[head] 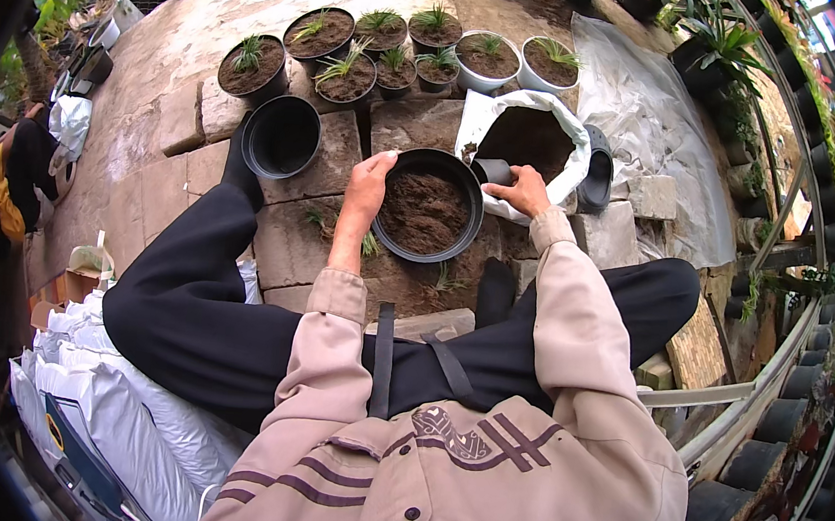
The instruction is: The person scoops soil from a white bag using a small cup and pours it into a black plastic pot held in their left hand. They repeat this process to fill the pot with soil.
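Note:
My left hand (369, 183) grips the rim of a black plastic pot (429, 205) partly filled with brown soil, held tilted before me. In my right hand (522, 190) is a small dark cup-like scoop (492, 171), between the pot and an open white sack (583, 152) of dark soil. What the scoop holds cannot be seen. An empty black pot (282, 136) stands to the left, near my foot. Small grassy plants (448, 282) lie loose on the paving below the held pot.
Beyond stand several potted plants (345, 78) in black and white pots. A dark clog (596, 168) and plastic sheeting (648, 132) lie right of the sack. White filled bags (116, 412) are at lower left. Another person (10, 180) sits at far left. Plant racks (793, 191) line the right.

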`<action>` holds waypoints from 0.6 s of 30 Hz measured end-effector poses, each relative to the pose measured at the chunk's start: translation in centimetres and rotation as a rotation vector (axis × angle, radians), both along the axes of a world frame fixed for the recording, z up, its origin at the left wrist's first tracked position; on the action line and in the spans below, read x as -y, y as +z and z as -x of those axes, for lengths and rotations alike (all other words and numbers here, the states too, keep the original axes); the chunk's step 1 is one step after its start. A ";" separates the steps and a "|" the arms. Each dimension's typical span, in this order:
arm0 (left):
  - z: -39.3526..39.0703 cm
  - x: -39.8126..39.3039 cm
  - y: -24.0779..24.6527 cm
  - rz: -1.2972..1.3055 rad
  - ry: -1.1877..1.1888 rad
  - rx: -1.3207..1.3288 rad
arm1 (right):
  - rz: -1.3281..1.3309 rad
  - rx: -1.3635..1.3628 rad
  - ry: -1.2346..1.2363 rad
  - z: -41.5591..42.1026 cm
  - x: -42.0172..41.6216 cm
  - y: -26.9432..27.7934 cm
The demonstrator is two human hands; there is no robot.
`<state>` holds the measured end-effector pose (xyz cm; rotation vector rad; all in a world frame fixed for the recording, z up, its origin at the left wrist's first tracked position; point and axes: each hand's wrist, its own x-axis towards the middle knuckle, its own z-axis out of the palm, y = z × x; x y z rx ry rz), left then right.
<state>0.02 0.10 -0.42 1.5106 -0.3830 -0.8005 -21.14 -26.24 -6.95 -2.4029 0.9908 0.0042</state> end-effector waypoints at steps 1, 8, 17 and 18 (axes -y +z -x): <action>0.2 0.3 0.2 -0.008 0.009 0.016 | -0.131 0.002 0.002 0.5 1.3 0.1; -0.5 0.0 -1.0 -0.017 -0.007 0.029 | -0.065 0.094 -0.156 1.5 3.9 4.7; -0.3 0.2 -0.7 -0.012 -0.035 0.007 | 0.076 0.058 -0.081 3.0 4.1 7.0; -0.2 0.2 -0.5 -0.023 -0.030 0.011 | 0.089 0.068 -0.081 2.9 4.1 7.2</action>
